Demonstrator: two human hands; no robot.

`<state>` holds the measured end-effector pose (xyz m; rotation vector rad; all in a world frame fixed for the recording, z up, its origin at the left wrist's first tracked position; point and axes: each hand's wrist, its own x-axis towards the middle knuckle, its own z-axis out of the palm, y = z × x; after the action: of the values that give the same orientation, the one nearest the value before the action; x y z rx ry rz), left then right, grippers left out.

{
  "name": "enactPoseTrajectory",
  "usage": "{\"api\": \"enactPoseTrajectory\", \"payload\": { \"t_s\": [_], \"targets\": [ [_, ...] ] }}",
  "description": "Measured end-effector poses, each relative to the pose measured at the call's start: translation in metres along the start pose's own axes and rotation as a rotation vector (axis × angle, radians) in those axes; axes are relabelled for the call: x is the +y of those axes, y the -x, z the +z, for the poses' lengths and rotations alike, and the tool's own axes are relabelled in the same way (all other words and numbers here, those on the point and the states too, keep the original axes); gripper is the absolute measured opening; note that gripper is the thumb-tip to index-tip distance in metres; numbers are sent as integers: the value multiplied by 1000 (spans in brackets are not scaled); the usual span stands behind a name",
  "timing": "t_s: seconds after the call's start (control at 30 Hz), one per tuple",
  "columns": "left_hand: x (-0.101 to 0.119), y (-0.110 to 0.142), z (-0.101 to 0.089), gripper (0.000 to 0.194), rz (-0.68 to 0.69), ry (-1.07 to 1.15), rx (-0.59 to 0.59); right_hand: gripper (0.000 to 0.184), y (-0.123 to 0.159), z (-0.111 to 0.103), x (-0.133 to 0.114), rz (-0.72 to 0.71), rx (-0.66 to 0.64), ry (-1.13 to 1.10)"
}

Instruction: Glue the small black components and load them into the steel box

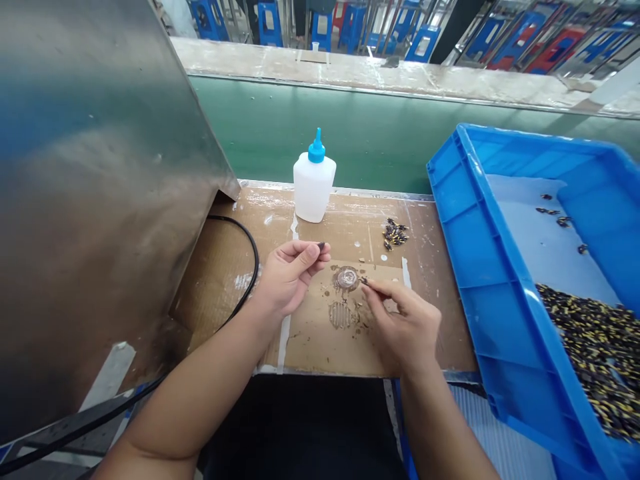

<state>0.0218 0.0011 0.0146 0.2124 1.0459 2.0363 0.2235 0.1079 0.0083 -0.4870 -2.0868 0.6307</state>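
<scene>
In the head view my left hand (299, 270) is closed in a pinch, with a small black part (321, 246) between thumb and fingertips. My right hand (405, 317) pinches another small dark part (365, 281), its exact kind too small to make out. That part is at the right edge of a round blob of clear, wet-looking glue (347, 278) on the cardboard. Just below the blob is a ribbed, stained patch (341, 315). Behind my hands stands a white squeeze bottle (314, 190) with a blue nozzle cap. A small pile of black-and-yellow parts (395, 234) lies farther right.
A blue crate (480, 267) holding many black-and-yellow pieces (600, 353) stands at the right. A large metal housing (100, 167) rises at the left, with a black cable (254, 247) beside it. Behind the cardboard-covered table (320, 353) runs a green surface (380, 140).
</scene>
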Motion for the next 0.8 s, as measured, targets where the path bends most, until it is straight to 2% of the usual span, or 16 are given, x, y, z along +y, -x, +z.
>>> {"api": "enactPoseTrajectory", "payload": {
  "t_s": [0.03,0.2,0.37,0.47,0.53,0.6,0.7,0.8],
  "targets": [
    [0,0,0,36,-3,8,-4,19,2,2,2,26,-24,2],
    [4,11,9,33,8,40,-6,18,3,-1,-3,108,195,-152],
    [-2,59,25,29,-27,167,40,11,13,2,-24,357,134,-453],
    [-13,94,32,29,-64,261,64,14,22,5,-45,398,89,-677],
    [-20,113,36,29,-77,298,64,17,24,6,-61,338,84,-758],
    [-23,125,38,28,-71,324,59,21,24,5,-76,217,88,-768],
    [-22,135,40,23,-18,346,56,36,25,3,-89,35,100,-675],
    [-20,142,40,21,36,324,52,45,30,2,-96,-48,126,-586]
  ]
}}
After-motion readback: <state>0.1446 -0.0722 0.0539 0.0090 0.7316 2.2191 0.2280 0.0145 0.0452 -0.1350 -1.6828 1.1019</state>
